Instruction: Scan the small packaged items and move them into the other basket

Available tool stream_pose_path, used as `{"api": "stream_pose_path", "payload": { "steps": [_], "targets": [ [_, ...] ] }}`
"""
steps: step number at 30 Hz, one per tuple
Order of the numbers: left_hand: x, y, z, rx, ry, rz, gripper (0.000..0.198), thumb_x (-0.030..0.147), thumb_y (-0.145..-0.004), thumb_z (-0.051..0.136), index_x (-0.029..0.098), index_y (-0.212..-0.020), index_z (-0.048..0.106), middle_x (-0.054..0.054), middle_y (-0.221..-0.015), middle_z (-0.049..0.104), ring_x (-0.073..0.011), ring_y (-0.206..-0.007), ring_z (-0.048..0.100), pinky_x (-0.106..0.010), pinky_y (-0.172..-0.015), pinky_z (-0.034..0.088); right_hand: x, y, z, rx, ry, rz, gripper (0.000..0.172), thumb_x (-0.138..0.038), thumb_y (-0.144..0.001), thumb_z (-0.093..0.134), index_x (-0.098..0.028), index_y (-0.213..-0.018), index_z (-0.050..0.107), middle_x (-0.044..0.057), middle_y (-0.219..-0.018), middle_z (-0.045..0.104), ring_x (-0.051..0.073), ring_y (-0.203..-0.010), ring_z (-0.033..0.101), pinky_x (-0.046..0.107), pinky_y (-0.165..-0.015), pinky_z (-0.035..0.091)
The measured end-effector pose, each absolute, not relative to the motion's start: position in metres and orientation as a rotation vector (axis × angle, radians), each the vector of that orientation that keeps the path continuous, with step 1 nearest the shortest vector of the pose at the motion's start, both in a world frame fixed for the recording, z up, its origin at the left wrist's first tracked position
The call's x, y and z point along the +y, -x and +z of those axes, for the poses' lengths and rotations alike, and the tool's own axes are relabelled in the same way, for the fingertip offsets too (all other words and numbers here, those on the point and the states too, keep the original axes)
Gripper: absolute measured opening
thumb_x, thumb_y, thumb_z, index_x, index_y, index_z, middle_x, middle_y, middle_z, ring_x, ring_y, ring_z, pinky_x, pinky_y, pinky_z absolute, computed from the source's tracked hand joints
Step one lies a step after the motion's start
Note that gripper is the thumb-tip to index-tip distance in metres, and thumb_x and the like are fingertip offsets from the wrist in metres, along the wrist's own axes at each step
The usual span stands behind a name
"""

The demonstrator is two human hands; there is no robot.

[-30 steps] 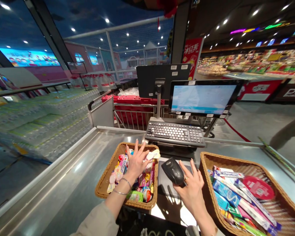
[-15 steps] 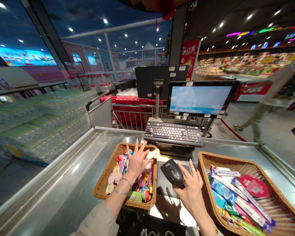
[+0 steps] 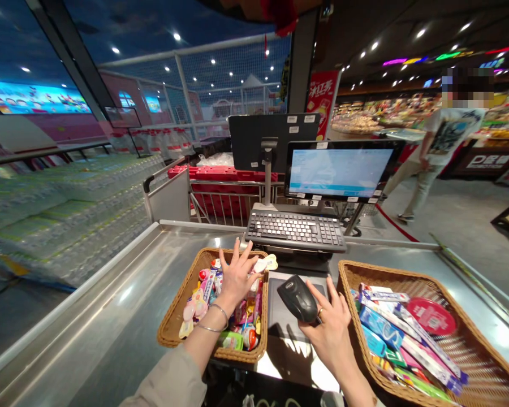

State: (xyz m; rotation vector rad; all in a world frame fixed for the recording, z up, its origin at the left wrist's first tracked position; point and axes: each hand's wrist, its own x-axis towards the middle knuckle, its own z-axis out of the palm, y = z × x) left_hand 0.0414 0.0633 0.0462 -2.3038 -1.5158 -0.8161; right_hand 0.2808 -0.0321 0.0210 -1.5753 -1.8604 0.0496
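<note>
My left hand (image 3: pixel 236 275) hovers with fingers spread over a wicker basket (image 3: pixel 175 323) full of small colourful sweets and candy packets (image 3: pixel 207 291); it holds nothing. A black handheld barcode scanner (image 3: pixel 297 297) is in my right hand (image 3: pixel 331 328), gripped by its handle, with several fingers stretched out beside it. The scanner hangs above a dark pad (image 3: pixel 283 319) between two baskets. To the right, a second wicker basket (image 3: pixel 470 350) holds toothpaste boxes (image 3: pixel 384 330) and a round red tin (image 3: pixel 431 315).
Behind the baskets are a keyboard (image 3: pixel 296 229), a lit screen (image 3: pixel 338 171) and the back of a second monitor (image 3: pixel 271 141) on a steel checkout counter (image 3: pixel 123 316). Stacked water bottle packs (image 3: pixel 68 215) lie left. A person (image 3: pixel 436 147) walks at the far right.
The view has drifted slightly. A person has walked into sight at the far right. My hands keep their poses over the left basket and on the scanner.
</note>
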Motion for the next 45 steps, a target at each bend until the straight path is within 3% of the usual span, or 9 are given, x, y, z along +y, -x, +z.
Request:
{"api": "stream_pose_path", "payload": {
  "steps": [17,26,34,45],
  "targets": [
    [0.083,-0.086,0.055,-1.357,2.431,-0.87,0.034,0.039,-0.078,0.073,0.027,-0.109,0.066,-0.008,-0.146,0.049,-0.0373,-0.145,0.024,-0.076,-0.111,0.001,-0.041,-0.315,0.014,-1.699,1.703,-0.131,0.031,-0.031,-0.076,0.059,-0.025,-0.105,0.07,0.003,-0.139,0.055,0.035,-0.145,0.022,0.064,-0.11,0.026],
    [0.09,-0.111,0.058,-1.256,2.488,-0.895,0.035,0.042,-0.078,0.073,0.028,-0.11,0.066,-0.009,-0.147,0.048,-0.0378,-0.146,0.022,-0.077,-0.11,0.003,-0.05,-0.328,0.016,-1.599,1.772,-0.194,0.022,-0.032,-0.075,0.059,-0.026,-0.093,0.071,0.002,-0.14,0.055,0.034,-0.145,0.022,0.062,-0.11,0.023],
    [0.093,-0.13,0.062,-1.179,2.528,-0.943,0.036,0.043,-0.077,0.074,0.027,-0.109,0.066,-0.008,-0.148,0.046,-0.0378,-0.146,0.021,-0.076,-0.111,0.001,-0.055,-0.339,0.022,-1.516,1.767,-0.266,0.026,-0.036,-0.078,0.058,-0.025,-0.098,0.069,0.006,-0.137,0.057,0.035,-0.142,0.028,0.062,-0.106,0.029],
    [0.095,-0.162,0.067,-1.048,2.577,-1.016,0.037,0.045,-0.074,0.076,0.027,-0.106,0.068,-0.008,-0.146,0.049,-0.04,-0.144,0.025,-0.076,-0.111,0.002,-0.065,-0.358,0.017,-1.402,1.827,-0.342,0.035,-0.045,-0.079,0.062,-0.024,-0.107,0.068,0.009,-0.139,0.055,0.038,-0.141,0.029,0.065,-0.107,0.025]
  ]
}}
